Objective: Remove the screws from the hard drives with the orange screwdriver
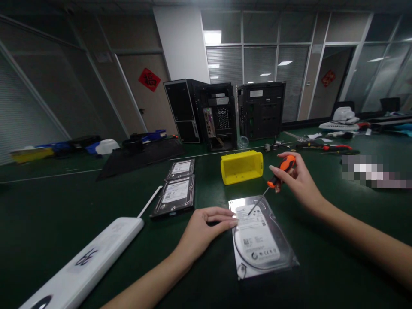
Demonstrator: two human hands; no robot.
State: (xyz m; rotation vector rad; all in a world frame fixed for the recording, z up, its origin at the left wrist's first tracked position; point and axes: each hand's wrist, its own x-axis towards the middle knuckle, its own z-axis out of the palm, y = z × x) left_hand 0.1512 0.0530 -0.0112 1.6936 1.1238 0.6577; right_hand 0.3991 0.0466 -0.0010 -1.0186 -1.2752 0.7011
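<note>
A silver hard drive (pixel 285 240) with a white label lies flat on the green table in front of me. My left hand (pixel 206 227) holds its upper left edge, with thumb and fingertips close together there. In my right hand (pixel 298 180) is a screwdriver (pixel 283 168) with an orange and black handle, gripped between thumb and fingers. Its thin shaft slants down to the left, and the tip is over the upper part of the label; whether it touches cannot be made out. Behind the drive, a yellow plastic bin (pixel 242 167) rests with its opening toward me.
Two more hard drives (pixel 175 195) lie left of the bin. A white power strip (pixel 86 262) runs along the left front. Black computer cases (pixel 222 116) stand at the back. Hand tools (pixel 334 147) lie at the back right, and a black mat (pixel 138 159) at the left.
</note>
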